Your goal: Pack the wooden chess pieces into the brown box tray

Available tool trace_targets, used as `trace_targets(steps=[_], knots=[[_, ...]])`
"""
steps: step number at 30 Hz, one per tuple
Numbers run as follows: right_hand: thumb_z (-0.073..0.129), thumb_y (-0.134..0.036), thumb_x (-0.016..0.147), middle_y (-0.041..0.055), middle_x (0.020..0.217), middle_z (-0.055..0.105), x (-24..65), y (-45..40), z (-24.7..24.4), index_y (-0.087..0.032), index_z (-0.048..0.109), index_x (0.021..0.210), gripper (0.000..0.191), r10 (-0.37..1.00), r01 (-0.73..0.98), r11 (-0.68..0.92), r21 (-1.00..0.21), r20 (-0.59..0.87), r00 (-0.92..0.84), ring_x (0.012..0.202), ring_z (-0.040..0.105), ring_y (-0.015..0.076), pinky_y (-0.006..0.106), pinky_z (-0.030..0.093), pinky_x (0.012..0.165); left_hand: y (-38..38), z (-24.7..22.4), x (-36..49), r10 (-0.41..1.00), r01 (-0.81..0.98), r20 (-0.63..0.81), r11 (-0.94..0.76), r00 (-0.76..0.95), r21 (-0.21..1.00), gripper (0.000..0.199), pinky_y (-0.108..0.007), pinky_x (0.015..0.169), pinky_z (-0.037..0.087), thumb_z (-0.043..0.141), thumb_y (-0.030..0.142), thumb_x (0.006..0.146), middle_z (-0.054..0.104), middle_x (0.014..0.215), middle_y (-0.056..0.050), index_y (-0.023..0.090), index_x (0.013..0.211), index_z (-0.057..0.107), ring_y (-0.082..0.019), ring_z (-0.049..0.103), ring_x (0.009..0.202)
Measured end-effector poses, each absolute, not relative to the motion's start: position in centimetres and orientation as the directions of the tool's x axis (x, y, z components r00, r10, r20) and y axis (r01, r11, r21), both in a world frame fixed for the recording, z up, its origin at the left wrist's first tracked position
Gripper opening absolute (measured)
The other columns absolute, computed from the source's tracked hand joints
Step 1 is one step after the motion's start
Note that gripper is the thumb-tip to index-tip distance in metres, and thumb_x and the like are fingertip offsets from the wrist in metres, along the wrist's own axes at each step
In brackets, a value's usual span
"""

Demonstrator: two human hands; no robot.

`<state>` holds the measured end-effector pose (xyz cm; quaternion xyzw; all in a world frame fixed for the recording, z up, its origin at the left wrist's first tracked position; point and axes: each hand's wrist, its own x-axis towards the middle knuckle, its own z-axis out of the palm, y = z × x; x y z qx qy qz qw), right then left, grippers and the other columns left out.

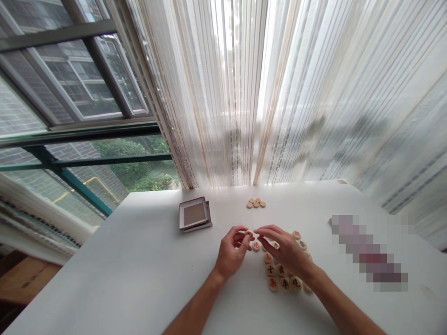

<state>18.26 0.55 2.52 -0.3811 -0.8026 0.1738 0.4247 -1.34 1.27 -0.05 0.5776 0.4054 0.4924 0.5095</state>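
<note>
My left hand [232, 251] pinches a round wooden xiangqi piece [249, 234] between thumb and fingers, above the white table. Close to its right, my right hand [284, 246] hovers with fingers apart and nothing visible between them. A piece with a red character [256, 246] lies just below the held one. Under and around my right hand are rows of pieces with red or black characters, such as a black-marked piece [270, 270] and a red-marked piece [273, 284]. My right hand hides part of these rows.
Several plain-topped wooden discs [256, 203] lie together farther back on the white table [139, 274]. An open box [194, 215] sits at the back left. A pixelated long object [370, 251] is on the right. Curtains and a window stand behind; a cardboard box [28, 279] is at lower left.
</note>
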Motion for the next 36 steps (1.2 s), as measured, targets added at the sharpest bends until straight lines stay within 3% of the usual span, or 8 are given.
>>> trace_targets(steps=[6,12,23,36], knots=[[0.054,-0.024,0.098,0.0077,0.105,0.069,19.5,0.9,3.0,-0.025,0.068,0.114,0.021,0.806,0.52,0.577,-0.63,0.543,-0.235,0.093,0.069,0.0202,0.027,0.061,0.07,2.0,-0.1,-1.8,0.99,-0.116,0.105,-0.094,0.094,0.989,0.036,-0.022,0.058,0.051,0.07,0.047,0.086,0.077,0.082,-0.008,0.016,0.1,0.059,-0.011,0.065,0.058],[0.057,-0.024,0.097,0.0061,0.102,0.07,19.0,0.7,2.6,-0.025,0.069,0.112,0.019,0.797,0.531,0.593,-0.605,0.538,-0.276,0.09,0.069,0.0194,0.031,0.059,0.08,1.8,-0.4,-1.4,0.99,-0.183,0.094,-0.073,0.108,0.98,0.038,-0.022,0.055,0.05,0.071,0.049,0.085,0.077,0.082,-0.01,0.015,0.098,0.059,-0.012,0.067,0.054],[0.065,-0.025,0.093,0.0068,0.102,0.069,17.7,0.2,1.9,-0.027,0.068,0.114,0.021,0.764,0.496,0.642,-0.585,0.541,-0.35,0.091,0.068,0.0209,0.034,0.058,0.08,1.2,-0.2,-1.0,0.964,-0.198,0.103,-0.054,0.246,0.979,0.04,-0.029,0.069,0.057,0.062,0.048,0.092,0.076,0.098,-0.011,0.013,0.113,0.061,-0.02,0.075,0.079],[0.066,-0.024,0.092,0.0066,0.102,0.07,18.0,0.4,2.0,-0.026,0.067,0.113,0.021,0.777,0.495,0.626,-0.602,0.53,-0.339,0.094,0.068,0.0212,0.034,0.057,0.083,0.3,0.5,-0.9,0.925,-0.183,0.131,-0.069,0.358,0.981,0.039,-0.032,0.078,0.058,0.064,0.042,0.093,0.075,0.103,-0.011,0.016,0.121,0.059,-0.02,0.071,0.089]])
